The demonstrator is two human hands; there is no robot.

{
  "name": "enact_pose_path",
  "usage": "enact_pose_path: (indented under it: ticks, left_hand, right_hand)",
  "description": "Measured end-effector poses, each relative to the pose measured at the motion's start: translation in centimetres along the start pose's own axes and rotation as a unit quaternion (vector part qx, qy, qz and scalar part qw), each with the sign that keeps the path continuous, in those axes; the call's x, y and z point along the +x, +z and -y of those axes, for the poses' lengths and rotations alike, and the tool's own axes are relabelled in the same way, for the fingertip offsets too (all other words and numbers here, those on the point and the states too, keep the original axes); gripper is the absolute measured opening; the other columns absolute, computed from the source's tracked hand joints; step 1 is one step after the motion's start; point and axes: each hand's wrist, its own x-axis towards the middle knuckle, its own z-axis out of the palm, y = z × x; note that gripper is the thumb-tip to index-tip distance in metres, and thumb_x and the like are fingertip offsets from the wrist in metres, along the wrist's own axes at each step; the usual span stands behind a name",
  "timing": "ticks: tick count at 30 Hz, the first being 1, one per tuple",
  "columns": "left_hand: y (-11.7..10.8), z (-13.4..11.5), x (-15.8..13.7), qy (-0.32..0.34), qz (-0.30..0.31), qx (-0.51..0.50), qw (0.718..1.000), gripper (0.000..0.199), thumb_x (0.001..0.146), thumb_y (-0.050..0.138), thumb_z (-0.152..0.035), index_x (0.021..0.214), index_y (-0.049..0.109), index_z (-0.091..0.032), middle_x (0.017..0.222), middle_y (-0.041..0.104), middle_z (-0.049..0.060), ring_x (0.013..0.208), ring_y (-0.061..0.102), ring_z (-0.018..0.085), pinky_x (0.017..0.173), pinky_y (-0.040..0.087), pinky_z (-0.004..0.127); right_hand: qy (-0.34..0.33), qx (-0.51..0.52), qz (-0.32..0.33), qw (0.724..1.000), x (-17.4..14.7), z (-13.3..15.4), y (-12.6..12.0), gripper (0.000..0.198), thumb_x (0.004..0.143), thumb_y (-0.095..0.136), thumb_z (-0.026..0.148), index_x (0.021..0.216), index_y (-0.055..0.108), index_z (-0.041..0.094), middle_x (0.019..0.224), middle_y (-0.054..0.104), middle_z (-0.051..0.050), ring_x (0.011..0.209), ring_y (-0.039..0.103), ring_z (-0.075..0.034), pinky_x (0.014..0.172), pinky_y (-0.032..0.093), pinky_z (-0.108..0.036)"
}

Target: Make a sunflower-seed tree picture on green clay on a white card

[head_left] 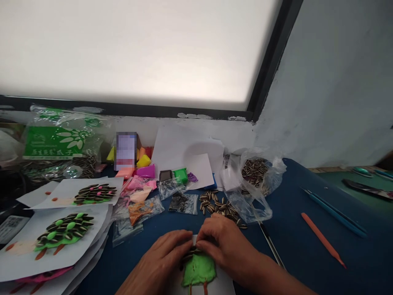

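Observation:
A sheet of white paper [225, 282] lies before me with a green clay shape [199, 269] on it, brown strips running down from its lower edge. Several striped sunflower seeds [190, 252] are set along the upper part of the clay, partly covered by my fingers. My left hand [164, 256] rests over the paper's left side, fingers stretched out beside the seeds. At the clay's upper right, my right hand [225, 241] has thumb and fingers pinched together. What sits between those fingertips is hidden. Loose sunflower seeds [222, 207] lie just beyond the right hand.
Finished seed-and-clay pictures [64, 235] are stacked at left. Clay packets [145, 172] and small plastic bags [183, 203] lie behind my hands. A plastic bag of seeds [254, 174] stands back right. An orange tool [322, 239], blue tweezers [336, 213] and a thin rod [272, 246] lie right.

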Motion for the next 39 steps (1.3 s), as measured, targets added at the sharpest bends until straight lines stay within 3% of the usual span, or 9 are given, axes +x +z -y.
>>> enact_pose_path:
  ticks: [4, 11, 19, 29, 34, 39]
  left_hand:
    - [-1.2, -1.0, 0.7, -0.001, 0.0, -0.005, 1.0, 0.053, 0.084, 0.065, -0.033, 0.136, 0.051, -0.032, 0.131, 0.064, 0.007, 0.117, 0.062, 0.027, 0.098, 0.055, 0.038]
    - [-4.6, -4.5, 2.0, -0.031, 0.013, -0.013, 0.999, 0.054, 0.084, 0.066, -0.035, 0.135, 0.05, -0.031, 0.132, 0.064, 0.007, 0.122, 0.059, 0.028, 0.102, 0.051, 0.04]
    - [-4.3, -4.3, 1.9, -0.028, 0.01, -0.018, 0.999, 0.051, 0.085, 0.066, -0.037, 0.133, 0.051, -0.029, 0.132, 0.063, 0.008, 0.123, 0.059, 0.027, 0.102, 0.052, 0.039]
    - [-4.7, -4.6, 2.0, -0.034, 0.015, -0.025, 0.999, 0.053, 0.087, 0.063, -0.041, 0.138, 0.05, -0.034, 0.133, 0.063, 0.006, 0.122, 0.058, 0.028, 0.103, 0.051, 0.039]
    - [-4.6, -4.4, 1.9, -0.026, 0.007, -0.027, 0.999, 0.053, 0.087, 0.063, -0.036, 0.138, 0.049, -0.031, 0.134, 0.062, 0.007, 0.123, 0.058, 0.027, 0.102, 0.051, 0.039]
    - [-4.6, -4.5, 1.8, -0.032, 0.006, -0.025, 0.999, 0.054, 0.086, 0.066, -0.037, 0.137, 0.049, -0.03, 0.135, 0.061, 0.009, 0.125, 0.057, 0.029, 0.103, 0.05, 0.04]
  right_hand:
    - [-0.016, -0.027, -0.002, 1.0, 0.1, 0.3, 0.0, 0.016, 0.08, 0.071, 0.007, 0.072, 0.072, 0.02, 0.069, 0.067, 0.001, 0.071, 0.058, -0.015, 0.075, 0.045, -0.03]
    - [-0.029, -0.069, 0.016, 0.997, 0.2, 0.9, 0.0, 0.017, 0.083, 0.07, 0.009, 0.069, 0.071, 0.018, 0.068, 0.066, 0.0, 0.071, 0.056, -0.016, 0.066, 0.041, -0.027]
    - [-0.039, -0.077, 0.016, 0.996, 0.3, 1.1, 0.0, 0.02, 0.084, 0.069, 0.009, 0.066, 0.069, 0.018, 0.067, 0.065, 0.0, 0.07, 0.055, -0.016, 0.067, 0.041, -0.027]
    - [-0.006, -0.089, 0.079, 0.993, 0.7, 1.3, -0.5, 0.018, 0.09, 0.067, 0.018, 0.074, 0.074, 0.017, 0.075, 0.068, -0.002, 0.077, 0.057, -0.016, 0.073, 0.041, -0.027]
    - [-0.018, -0.087, 0.045, 0.995, 0.3, 0.7, -0.6, 0.018, 0.093, 0.06, 0.015, 0.082, 0.074, 0.017, 0.082, 0.069, -0.003, 0.08, 0.059, -0.017, 0.084, 0.042, -0.031]
    - [0.011, -0.105, 0.017, 0.994, 0.4, 0.3, -1.8, 0.019, 0.093, 0.058, 0.013, 0.081, 0.072, 0.015, 0.085, 0.068, -0.005, 0.083, 0.06, -0.019, 0.086, 0.043, -0.033]
